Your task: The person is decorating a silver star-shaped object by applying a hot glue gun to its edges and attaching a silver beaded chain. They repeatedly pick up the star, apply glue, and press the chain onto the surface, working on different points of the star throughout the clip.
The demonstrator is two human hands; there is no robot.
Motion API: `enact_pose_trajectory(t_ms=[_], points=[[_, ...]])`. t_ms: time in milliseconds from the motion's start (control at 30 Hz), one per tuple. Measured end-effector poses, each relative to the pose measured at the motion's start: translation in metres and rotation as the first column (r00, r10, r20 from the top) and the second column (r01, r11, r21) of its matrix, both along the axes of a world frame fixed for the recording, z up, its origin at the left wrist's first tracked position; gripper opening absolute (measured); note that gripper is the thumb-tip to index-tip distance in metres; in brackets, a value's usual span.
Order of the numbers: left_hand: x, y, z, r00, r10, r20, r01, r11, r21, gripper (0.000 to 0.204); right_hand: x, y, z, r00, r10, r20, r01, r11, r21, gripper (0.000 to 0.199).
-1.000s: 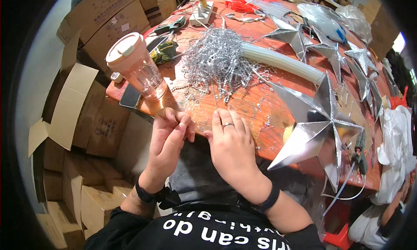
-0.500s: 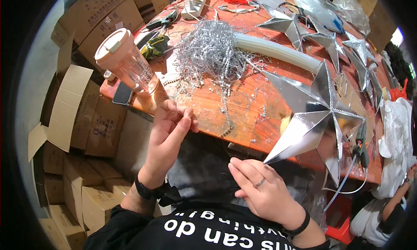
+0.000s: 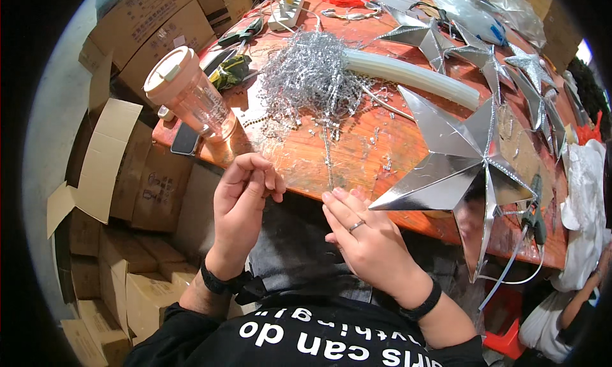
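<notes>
My left hand [image 3: 239, 198] is raised just off the table's near edge, fingers curled and thumb pressed to them; whatever may be pinched there is too small to make out. My right hand [image 3: 370, 239] reaches the same edge with its fingers stretched out. Its fingertips lie at the lower end of a thin silver strand [image 3: 328, 151], which trails from a tangled heap of silver bead trim [image 3: 312, 74]. Whether they touch the strand, I cannot tell. Right of this hand, a large shiny silver star [image 3: 440, 160] overhangs the edge, trim along some of its ridges.
A pink lidded cup [image 3: 191, 96] and a phone [image 3: 185, 139] occupy the left corner. Behind the star lies a bundle of translucent sticks [image 3: 414, 77]; more silver stars [image 3: 417, 39] are at the back right. A glue gun [image 3: 534, 214] with a cable sits at right. Cardboard boxes [image 3: 146, 176] fill the left.
My right hand has moved up and left to the strand at the table edge. The large star has turned slightly, its near-left point swinging upward. My left hand has shifted slightly left.
</notes>
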State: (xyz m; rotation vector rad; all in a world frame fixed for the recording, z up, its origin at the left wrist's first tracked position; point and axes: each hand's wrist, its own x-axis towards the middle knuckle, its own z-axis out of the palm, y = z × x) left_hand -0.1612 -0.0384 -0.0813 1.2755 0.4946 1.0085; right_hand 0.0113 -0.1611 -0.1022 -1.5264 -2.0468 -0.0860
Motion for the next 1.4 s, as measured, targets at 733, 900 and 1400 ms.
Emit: enact_pose_trajectory(t_ms=[733,900,1400], points=[[0.010,-0.001,0.009,0.992,-0.030,-0.121,0.013,0.990,-0.137,0.033,0.002,-0.001,0.004,0.997,-0.057,-0.046,0.061,0.994,0.086,0.024],[0.012,0.000,0.004,0.993,-0.066,-0.093,0.050,0.984,-0.169,0.030,0.000,0.001,0.004,0.987,-0.160,0.010,0.159,0.986,0.050,0.021],[0.009,-0.002,0.000,0.996,-0.071,-0.059,0.061,0.986,-0.158,0.019,0.009,0.010,-0.001,0.995,0.004,-0.097,0.020,0.969,0.245,0.018]])
